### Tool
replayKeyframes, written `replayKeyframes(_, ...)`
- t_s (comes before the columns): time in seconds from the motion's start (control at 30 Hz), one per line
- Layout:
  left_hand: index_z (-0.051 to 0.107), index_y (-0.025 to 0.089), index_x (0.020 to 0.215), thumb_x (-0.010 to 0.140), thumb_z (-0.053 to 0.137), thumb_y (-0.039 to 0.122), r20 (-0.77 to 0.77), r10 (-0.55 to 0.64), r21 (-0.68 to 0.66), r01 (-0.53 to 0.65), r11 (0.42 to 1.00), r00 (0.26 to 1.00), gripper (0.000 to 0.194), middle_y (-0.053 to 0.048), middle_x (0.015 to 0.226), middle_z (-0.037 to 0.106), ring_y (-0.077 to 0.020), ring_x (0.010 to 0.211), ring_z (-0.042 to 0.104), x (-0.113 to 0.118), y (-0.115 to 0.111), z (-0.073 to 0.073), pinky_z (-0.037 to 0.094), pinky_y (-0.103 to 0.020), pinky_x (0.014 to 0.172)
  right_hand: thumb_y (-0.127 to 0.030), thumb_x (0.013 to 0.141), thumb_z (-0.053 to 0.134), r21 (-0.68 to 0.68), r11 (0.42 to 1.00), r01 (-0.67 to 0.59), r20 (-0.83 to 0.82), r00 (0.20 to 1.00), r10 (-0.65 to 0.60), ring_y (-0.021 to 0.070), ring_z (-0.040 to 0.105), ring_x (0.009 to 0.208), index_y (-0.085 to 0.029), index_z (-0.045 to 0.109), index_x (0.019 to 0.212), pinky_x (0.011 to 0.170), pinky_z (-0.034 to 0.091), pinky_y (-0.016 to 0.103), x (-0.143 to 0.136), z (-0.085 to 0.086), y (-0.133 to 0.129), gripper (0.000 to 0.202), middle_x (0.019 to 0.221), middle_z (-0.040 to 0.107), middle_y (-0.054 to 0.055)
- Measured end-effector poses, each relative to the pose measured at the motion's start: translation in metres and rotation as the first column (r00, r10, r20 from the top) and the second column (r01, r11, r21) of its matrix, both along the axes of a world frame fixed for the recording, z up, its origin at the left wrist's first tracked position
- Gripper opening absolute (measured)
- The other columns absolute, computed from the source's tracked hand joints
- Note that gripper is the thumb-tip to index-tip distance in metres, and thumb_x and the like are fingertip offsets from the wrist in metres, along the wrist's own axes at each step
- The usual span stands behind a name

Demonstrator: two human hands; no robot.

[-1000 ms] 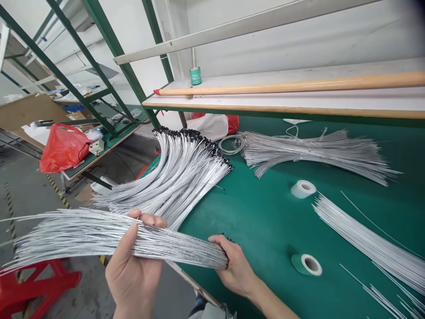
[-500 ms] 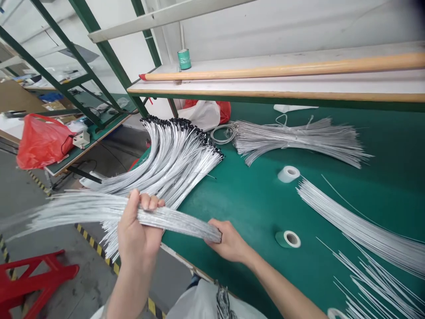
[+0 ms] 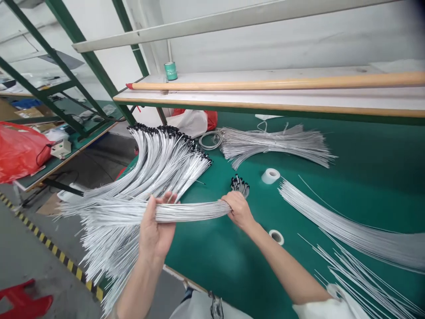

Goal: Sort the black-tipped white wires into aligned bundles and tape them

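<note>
Left fingers [image 3: 170, 196] and right fingers [image 3: 230, 200] clasp bundled wires [image 3: 192, 211]; far left of them, a red bag [image 3: 20, 150], contents unclear; beyond, a black-tipped pile [image 3: 158, 161].

The held bundle of wires [image 3: 192, 212] is pale silver-white with black tips, as is the fanned pile [image 3: 166, 164]. The tied bundle [image 3: 279, 142] looks a duller grey. The counter [image 3: 212, 270] is deep green, the tape roll [image 3: 266, 177] white. The pole [image 3: 265, 84] is orange-tan with a red end; the can [image 3: 171, 71] is teal. The bag [image 3: 21, 153] and stool [image 3: 25, 303] are red, and the floor [image 3: 20, 248] is grey, crossed by a yellow-and-black striped line [image 3: 61, 257].
</note>
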State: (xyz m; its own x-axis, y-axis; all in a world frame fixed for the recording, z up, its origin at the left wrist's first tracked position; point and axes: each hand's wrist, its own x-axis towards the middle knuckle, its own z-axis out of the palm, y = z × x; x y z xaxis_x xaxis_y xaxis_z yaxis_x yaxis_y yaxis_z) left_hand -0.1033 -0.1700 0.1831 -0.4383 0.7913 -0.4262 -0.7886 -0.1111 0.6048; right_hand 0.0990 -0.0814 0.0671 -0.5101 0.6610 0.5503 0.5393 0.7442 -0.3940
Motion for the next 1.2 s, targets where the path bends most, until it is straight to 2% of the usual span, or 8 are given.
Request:
replayKeyframes(0.23, 0.055, 0.016, 0.069, 0.079, 0.050, 0.014, 0.243, -0.030, -0.380, 0.124, 0.917, 0.969, 0.011, 0.000, 0.060, 0.060, -0.0176, 0.073, 0.063, 0.005, -0.019, -0.106, 0.049, -0.035, 0.071, -0.020, 0.087, 0.042, 0.225, 0.966, 0.124, 0.117, 0.981, -0.153, 0.0149, 0.043, 0.062, -0.017, 0.057, 0.067, 0.072, 0.035, 0.031, 0.017, -0.075, -0.006, 0.025, 0.058, 0.050, 0.002)
replayKeyframes(0.37, 0.055, 0.015, 0.083, 0.078, 0.054, 0.023, 0.204, -0.137, -0.500, 0.223, 0.837, 0.969, 0.009, -0.007, 0.081, 0.066, -0.0192, 0.079, 0.064, 0.002, -0.040, -0.136, 0.049, -0.033, 0.073, -0.020, 0.085, 0.046, 0.220, 0.967, 0.128, 0.144, 0.976, -0.162, 0.0137, 0.043, 0.063, -0.017, 0.055, 0.062, 0.078, 0.035, 0.031, 0.019, -0.098, -0.022, 0.025, 0.059, 0.050, 0.000)
replayKeyframes(0.5, 0.053, 0.010, 0.100, 0.063, 0.057, 0.060, 0.364, -0.494, -0.675, 0.589, 0.445, 0.790, 0.062, -0.016, 0.085, 0.066, -0.0280, 0.083, 0.063, 0.004, -0.061, -0.137, 0.050, -0.037, 0.072, -0.019, 0.084, 0.048, 0.217, 0.967, 0.131, 0.163, 0.972, -0.168, 0.0134, 0.043, 0.064, -0.018, 0.053, 0.059, 0.083, 0.033, 0.031, 0.021, -0.110, -0.027, 0.025, 0.060, 0.049, -0.001)
replayKeyframes(0.6, 0.060, 0.007, 0.078, 0.061, 0.060, 0.060, 0.321, -0.793, -0.703, 0.692, 0.167, 0.518, 0.056, -0.013, 0.058, 0.065, -0.0186, 0.051, 0.061, 0.013, -0.061, -0.122, 0.046, -0.023, 0.048, -0.014, 0.082, 0.048, 0.218, 0.966, 0.138, 0.175, 0.969, -0.177, 0.0135, 0.043, 0.064, -0.019, 0.052, 0.058, 0.086, 0.032, 0.032, 0.021, -0.116, -0.029, 0.025, 0.059, 0.049, -0.001)
replayKeyframes(0.77, 0.061, 0.011, 0.066, 0.067, 0.054, 0.057, -0.105, -0.955, -0.643, 0.714, 0.277, 0.276, 0.047, -0.005, 0.042, 0.058, -0.0104, 0.033, 0.047, 0.044, 0.000, -0.089, 0.030, -0.018, 0.035, -0.008, 0.081, 0.047, 0.204, 0.968, 0.146, 0.204, 0.961, -0.188, 0.0142, 0.042, 0.063, -0.019, 0.052, 0.058, 0.089, 0.030, 0.033, 0.019, -0.119, -0.031, 0.026, 0.059, 0.048, -0.001)
replayKeyframes(0.9, 0.062, 0.014, 0.079, 0.061, 0.066, 0.047, -0.306, -0.929, -0.663, 0.653, 0.366, 0.210, 0.038, -0.004, 0.071, 0.065, -0.0129, 0.066, 0.058, 0.074, 0.074, -0.105, 0.040, -0.019, 0.056, -0.010, 0.081, 0.047, 0.183, 0.970, 0.160, 0.220, 0.955, -0.199, 0.0138, 0.041, 0.063, -0.019, 0.052, 0.057, 0.091, 0.028, 0.036, 0.018, -0.109, -0.031, 0.026, 0.059, 0.049, -0.001)
replayKeyframes(1.07, 0.061, 0.012, 0.069, 0.062, 0.054, 0.062, 0.127, -0.991, -0.598, 0.800, -0.050, 0.033, 0.051, -0.005, 0.060, 0.061, -0.0169, 0.059, 0.056, 0.103, 0.124, -0.158, 0.043, -0.029, 0.059, -0.014, 0.082, 0.048, 0.113, 0.965, 0.237, 0.191, 0.948, -0.255, 0.0154, 0.046, 0.078, -0.019, 0.055, 0.063, 0.091, 0.025, 0.042, 0.009, -0.087, -0.028, 0.020, 0.071, 0.055, 0.001)
replayKeyframes(1.2, 0.058, 0.013, 0.061, 0.068, 0.054, 0.056, 0.248, -0.969, -0.464, 0.874, -0.142, -0.026, 0.043, -0.004, 0.054, 0.060, -0.0165, 0.059, 0.059, 0.114, 0.136, -0.182, 0.046, -0.029, 0.063, -0.014, 0.079, 0.051, -0.025, 0.937, 0.349, 0.287, 0.900, -0.327, 0.0184, 0.047, 0.084, -0.019, 0.057, 0.071, 0.086, 0.030, 0.043, -0.003, -0.076, -0.024, 0.012, 0.080, 0.058, 0.004)
